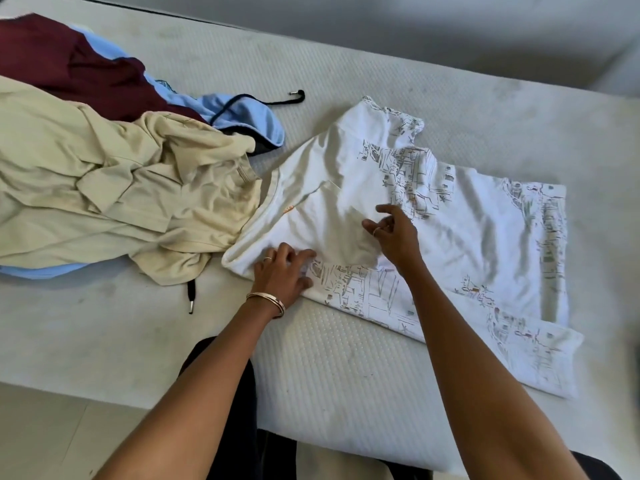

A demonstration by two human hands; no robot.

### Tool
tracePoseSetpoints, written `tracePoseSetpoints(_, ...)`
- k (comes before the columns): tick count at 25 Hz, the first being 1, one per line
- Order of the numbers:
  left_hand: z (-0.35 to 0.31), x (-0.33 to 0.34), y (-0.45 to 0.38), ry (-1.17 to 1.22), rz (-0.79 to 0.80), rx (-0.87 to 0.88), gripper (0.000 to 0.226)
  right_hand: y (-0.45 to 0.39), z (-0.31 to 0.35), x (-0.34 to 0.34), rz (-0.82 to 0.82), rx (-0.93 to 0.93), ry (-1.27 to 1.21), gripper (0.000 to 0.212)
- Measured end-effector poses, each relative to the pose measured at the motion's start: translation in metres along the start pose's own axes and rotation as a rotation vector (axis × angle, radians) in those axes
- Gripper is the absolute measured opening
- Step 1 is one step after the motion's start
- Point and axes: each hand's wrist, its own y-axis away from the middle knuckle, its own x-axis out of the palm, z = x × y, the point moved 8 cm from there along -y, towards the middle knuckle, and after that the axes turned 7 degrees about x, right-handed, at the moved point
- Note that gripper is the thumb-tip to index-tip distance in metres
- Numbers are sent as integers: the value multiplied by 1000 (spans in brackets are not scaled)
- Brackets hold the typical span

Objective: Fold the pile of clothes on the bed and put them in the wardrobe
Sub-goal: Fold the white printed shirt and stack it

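Head view, shirt: your white printed shirt [433, 209] lies spread on the bed [381, 109], right of the pile [104, 161].
Left hand [282, 271]: its grip pinches the near shoulder edge of the shirt.
Right hand [394, 233]: fingers loosely curled just above the cloth, holding nothing.
Risk: the collar touches the pile, so I think a hard pull could drag the beige top along.
Room: the far right of the bed is bare; the near edge is close to your body.
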Motion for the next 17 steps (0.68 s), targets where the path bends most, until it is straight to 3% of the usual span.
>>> tracePoseSetpoints(3, 0, 3, -5, 19, 118, -79, 67, 18, -44, -2, 54, 115, 359, 73)
tracePoseSetpoints(6, 1, 6, -9, 26, 193, -138, 73, 32, -52, 0, 145, 81, 638, 48)
tracePoseSetpoints(8, 2, 10, -9, 55, 209, -167, 76, 38, -34, -1, 160, -125, 556, 33)
tracePoseSetpoints(10, 3, 11, -11, 76, 226, -178, 78, 47, -28, -14, 103, -248, 299, 23)
tracePoseSetpoints(12, 3, 11, -13, 88, 243, -195, 79, 53, -40, -28, 123, -222, 207, 22)
tracePoseSetpoints(15, 3, 12, -15, 88, 270, -206, 80, 54, -71, -47, 265, -133, 385, 48)
tracePoseSetpoints(17, 4, 11, -15, 89, 277, -203, 80, 39, -99, -84, 249, 15, 573, 44)
